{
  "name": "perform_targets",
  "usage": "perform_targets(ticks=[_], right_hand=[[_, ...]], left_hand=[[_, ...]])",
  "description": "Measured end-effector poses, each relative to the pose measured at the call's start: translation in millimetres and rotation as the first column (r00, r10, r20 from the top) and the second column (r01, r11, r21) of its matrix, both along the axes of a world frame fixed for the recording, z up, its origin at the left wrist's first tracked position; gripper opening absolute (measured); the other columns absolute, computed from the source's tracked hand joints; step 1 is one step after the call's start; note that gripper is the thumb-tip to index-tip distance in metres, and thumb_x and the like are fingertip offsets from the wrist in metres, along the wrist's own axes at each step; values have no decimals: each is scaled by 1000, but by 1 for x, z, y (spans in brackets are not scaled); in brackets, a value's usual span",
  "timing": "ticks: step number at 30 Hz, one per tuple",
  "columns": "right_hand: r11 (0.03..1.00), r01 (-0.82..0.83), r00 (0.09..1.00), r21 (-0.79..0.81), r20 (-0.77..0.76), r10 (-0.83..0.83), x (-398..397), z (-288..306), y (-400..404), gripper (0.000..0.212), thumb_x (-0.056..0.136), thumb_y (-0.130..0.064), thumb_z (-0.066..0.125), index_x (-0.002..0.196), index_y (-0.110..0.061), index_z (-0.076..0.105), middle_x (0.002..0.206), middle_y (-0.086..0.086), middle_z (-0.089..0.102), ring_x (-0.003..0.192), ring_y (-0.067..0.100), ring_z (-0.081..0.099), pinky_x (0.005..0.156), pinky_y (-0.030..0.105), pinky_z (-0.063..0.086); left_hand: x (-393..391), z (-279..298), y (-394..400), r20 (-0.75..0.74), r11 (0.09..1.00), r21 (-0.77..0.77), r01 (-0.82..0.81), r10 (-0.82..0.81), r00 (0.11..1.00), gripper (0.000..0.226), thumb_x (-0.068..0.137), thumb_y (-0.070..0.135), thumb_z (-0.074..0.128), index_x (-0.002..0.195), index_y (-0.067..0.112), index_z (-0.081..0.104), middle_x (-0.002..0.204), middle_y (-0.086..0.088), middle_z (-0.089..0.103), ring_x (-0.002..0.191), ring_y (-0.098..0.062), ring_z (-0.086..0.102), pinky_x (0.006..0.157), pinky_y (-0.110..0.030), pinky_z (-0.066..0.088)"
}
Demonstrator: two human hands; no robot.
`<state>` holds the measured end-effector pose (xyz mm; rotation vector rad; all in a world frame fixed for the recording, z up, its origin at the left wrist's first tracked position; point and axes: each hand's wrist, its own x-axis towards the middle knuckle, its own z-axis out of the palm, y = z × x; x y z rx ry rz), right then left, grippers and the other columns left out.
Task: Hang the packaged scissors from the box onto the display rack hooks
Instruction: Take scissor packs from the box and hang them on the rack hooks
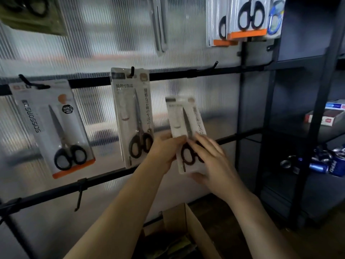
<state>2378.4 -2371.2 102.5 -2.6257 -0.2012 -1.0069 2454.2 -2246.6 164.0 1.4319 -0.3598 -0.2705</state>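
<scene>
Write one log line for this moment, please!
step: hanging | both hands hold scissors pack | not yet on hook

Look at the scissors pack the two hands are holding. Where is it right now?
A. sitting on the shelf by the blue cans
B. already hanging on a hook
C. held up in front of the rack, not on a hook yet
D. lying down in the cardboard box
C: the left hand and right hand both hold the scissors pack up in front of the rack, and its top sits below the empty hook.
</scene>
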Motion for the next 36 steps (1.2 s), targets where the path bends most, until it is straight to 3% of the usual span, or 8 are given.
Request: perform_targets(ticks=[3,8,11,14,17,25,31,36], right_hand=[[997,77,992,-31,-99,-80,1,-17,1,99,88,-21,64,142,-38,-17,151,-25,-26,144,7,-14,120,35,8],[996,82,996,-18,22,-81,6,-24,13,95,87,-8,60,147,-32,-9,155,-20,-15,144,3,-5,113,26,9],[999,52,987,4,149,-52,10,-26,22,85,87,-10,58,151,-27,5,158,-16,-3,145,6,7,111,27,20],[991,-7,930,135,365,-43,13,-23,27,68,89,-16,52,149,-18,19,156,-5,16,141,8,22,106,13,27],[959,-74,876,275,477,-69,17,-15,29,61,91,-16,51,146,-16,23,152,5,27,138,14,33,105,21,37],[957,66,903,283,390,-177,34,-32,44,54,87,-8,58,136,-13,36,132,12,52,108,20,60,86,11,36],[961,42,898,274,411,-156,43,-29,56,44,87,-24,42,129,-12,41,122,10,58,107,11,54,88,16,41],[961,36,902,274,405,-149,45,-29,60,43,86,-24,43,127,-8,47,120,9,60,104,8,53,89,11,40]], left_hand=[[-11,-6,2,253,993,47,-110,95,963,8,89,8,62,94,14,65,89,-4,70,84,-16,67,74,-27,56],[-29,-18,9,552,958,25,-287,226,803,20,92,16,58,80,30,54,80,4,64,70,1,59,62,-16,51],[-35,-19,15,580,941,-28,-337,290,761,20,92,14,57,77,26,55,71,5,61,59,5,55,52,-9,43],[-38,-19,24,568,942,-47,-334,300,766,14,93,16,58,85,29,58,81,5,66,72,-1,62,61,-14,51],[-38,-16,37,546,928,-61,-369,340,765,6,92,20,58,91,26,59,87,5,67,79,-3,64,67,-18,53],[-41,6,72,571,895,-189,-404,435,696,9,93,16,55,85,20,56,76,4,61,62,4,58,51,-8,44],[-33,16,84,603,862,-198,-466,482,636,26,92,15,58,69,6,51,51,8,44,45,-2,39,42,-16,34],[-26,15,87,565,861,-216,-461,495,660,30,91,14,59,69,-3,48,54,-9,40,47,-10,38,42,-17,35]])
